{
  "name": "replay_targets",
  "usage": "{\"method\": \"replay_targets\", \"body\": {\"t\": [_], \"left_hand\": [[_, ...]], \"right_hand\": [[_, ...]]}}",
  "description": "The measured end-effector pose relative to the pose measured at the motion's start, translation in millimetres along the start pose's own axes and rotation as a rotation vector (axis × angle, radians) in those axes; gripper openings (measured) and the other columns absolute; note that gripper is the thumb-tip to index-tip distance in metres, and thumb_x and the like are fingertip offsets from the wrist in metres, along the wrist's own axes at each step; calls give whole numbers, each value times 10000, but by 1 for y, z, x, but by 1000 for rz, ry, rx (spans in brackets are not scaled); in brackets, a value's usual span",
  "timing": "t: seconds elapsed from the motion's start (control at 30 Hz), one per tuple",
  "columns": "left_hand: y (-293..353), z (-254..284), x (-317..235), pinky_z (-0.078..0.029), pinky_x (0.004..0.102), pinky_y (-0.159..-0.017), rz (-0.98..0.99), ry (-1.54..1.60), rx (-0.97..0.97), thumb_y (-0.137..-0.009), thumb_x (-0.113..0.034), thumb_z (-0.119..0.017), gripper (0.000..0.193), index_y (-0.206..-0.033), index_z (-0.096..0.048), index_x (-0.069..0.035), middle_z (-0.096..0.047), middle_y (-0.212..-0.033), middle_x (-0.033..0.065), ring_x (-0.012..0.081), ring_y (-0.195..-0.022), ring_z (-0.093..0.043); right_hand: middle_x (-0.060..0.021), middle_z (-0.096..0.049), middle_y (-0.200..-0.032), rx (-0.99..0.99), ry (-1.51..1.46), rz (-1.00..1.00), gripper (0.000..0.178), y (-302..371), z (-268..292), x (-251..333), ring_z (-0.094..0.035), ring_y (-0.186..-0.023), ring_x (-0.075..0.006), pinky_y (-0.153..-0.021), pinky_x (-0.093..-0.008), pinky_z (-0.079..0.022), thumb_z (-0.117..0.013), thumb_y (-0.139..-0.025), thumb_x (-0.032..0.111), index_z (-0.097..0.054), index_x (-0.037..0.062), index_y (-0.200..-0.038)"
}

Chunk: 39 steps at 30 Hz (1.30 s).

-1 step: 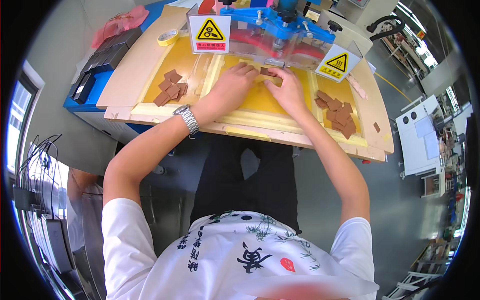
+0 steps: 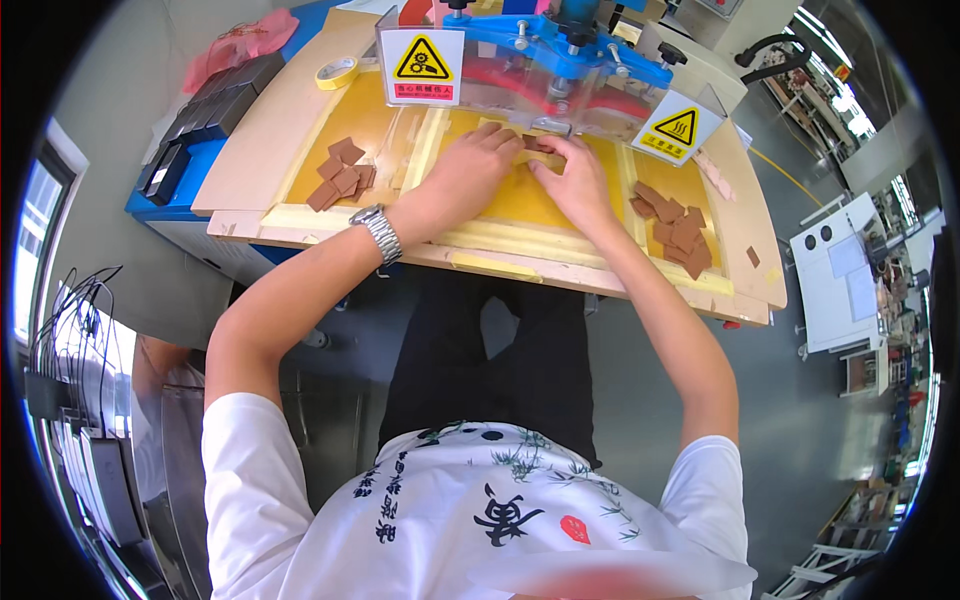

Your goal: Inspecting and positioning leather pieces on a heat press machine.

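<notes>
Head view: your left hand (image 2: 466, 176) and right hand (image 2: 578, 180) flank the twelve-o'clock brown piece (image 2: 531, 143), pinch indeterminable; likely light, stiff, best edge-held.

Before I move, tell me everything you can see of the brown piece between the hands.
The brown piece is small and plain, perhaps leather or card. It seems to lie flat over the yellow board, on the near side of the blue machine. Fingertips of the right hand meet its right end; those of the left hand are near its left end, contact unclear. Fingers hide its ends, so its full outline cannot be told.
</notes>
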<state>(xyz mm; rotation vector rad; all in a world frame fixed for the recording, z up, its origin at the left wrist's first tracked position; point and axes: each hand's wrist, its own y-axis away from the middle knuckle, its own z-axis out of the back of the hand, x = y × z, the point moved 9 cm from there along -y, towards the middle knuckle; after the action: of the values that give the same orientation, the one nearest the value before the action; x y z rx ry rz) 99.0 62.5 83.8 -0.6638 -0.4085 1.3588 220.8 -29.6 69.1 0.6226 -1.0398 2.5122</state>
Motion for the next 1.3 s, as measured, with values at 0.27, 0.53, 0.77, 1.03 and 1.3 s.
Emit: {"method": "replay_targets", "body": {"t": [0.27,0.53,0.77,1.03,1.3], "left_hand": [[-8,-19,3,-505,447,-1055,13,-128,-15,-932,-90,-684,405,-1318,-654,28,-702,-1270,173,348,-1240,-635],[-15,-21,1,-528,428,-1010,21,-218,56,-932,-101,-646,391,-1299,-676,30,-730,-1208,155,319,-1177,-674],[-15,-16,-3,-541,413,-978,2,-217,0,-900,-106,-655,363,-1234,-708,25,-744,-1179,140,294,-1141,-691],[-11,-18,-5,-545,429,-966,-12,-209,10,-917,-119,-682,361,-1262,-701,-12,-729,-1178,137,312,-1130,-691],[-16,-25,-6,-560,440,-956,-9,-236,131,-954,-136,-678,377,-1318,-689,-38,-718,-1182,141,320,-1129,-700]], "right_hand": [[-152,-742,-1103,-1,0,8,301,1,-1,-3,-659,-1091,-384,-985,-473,-520,-803,-860,150,-786,42,-1140],[-168,-727,-1260,68,112,0,363,4,4,9,-649,-1232,-356,-1070,-435,-510,-768,-927,121,-734,23,-1275],[-181,-673,-1318,25,321,219,377,24,13,28,-636,-1175,-378,-1037,-475,-516,-743,-948,139,-717,-33,-1283],[-115,-703,-1253,107,329,227,286,17,15,29,-648,-1150,-333,-1012,-456,-534,-735,-949,151,-780,15,-1197],[-123,-698,-1273,110,287,291,310,17,19,23,-646,-1164,-340,-1026,-457,-529,-718,-964,151,-764,13,-1237]]}}
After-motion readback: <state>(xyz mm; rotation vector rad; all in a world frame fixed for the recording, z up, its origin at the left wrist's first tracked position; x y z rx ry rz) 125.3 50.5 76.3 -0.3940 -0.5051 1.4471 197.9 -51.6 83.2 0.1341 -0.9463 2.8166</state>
